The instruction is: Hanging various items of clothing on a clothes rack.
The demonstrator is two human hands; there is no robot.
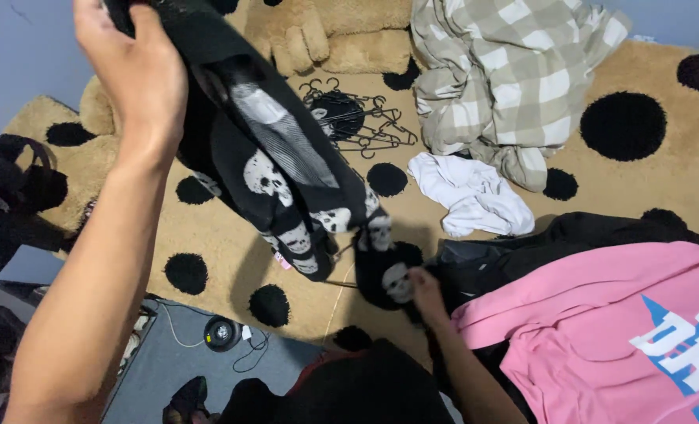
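spotted tan rug, hangers, white cloth, pink shirt, skull garment

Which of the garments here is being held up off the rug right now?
The black skull-print garment, gripped by the left hand and right hand; the others lie flat.

Both forearms bare, no sleeves, rings or watch visible.

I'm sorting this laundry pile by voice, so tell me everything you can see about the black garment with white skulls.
The black garment with white skull prints looks like soft knit fabric with a grey striped patch. It hangs stretched and tilted above the tan black-spotted rug. The left hand grips its upper end high up; the right hand pinches its lower end near the pink sweatshirt.
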